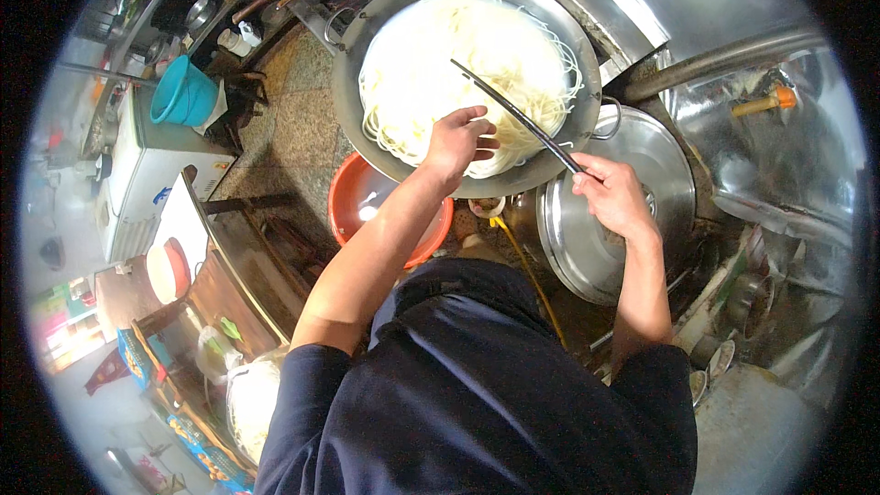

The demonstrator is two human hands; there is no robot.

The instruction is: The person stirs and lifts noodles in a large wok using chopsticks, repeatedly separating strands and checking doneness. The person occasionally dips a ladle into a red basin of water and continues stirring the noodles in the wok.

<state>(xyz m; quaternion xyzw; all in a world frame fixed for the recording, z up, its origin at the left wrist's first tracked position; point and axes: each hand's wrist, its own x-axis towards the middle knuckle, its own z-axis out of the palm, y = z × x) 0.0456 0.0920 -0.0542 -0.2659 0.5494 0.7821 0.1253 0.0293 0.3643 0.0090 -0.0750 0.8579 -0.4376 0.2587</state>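
Note:
A wide metal wok in front of me holds a large mass of pale noodles, its middle washed out by glare. My right hand grips a pair of long dark chopsticks by their near end, at the wok's right edge. Their tips reach up and left over the middle of the noodles. Over the near part of the noodles is my left hand, empty, with its fingers bent and a little apart. Whether those fingertips touch the noodles I cannot tell.
An orange basin sits below the wok's near left edge. Right of my legs lies a large round steel lid, near a yellow hose. A teal bucket stands at left; a metal pipe juts in at right.

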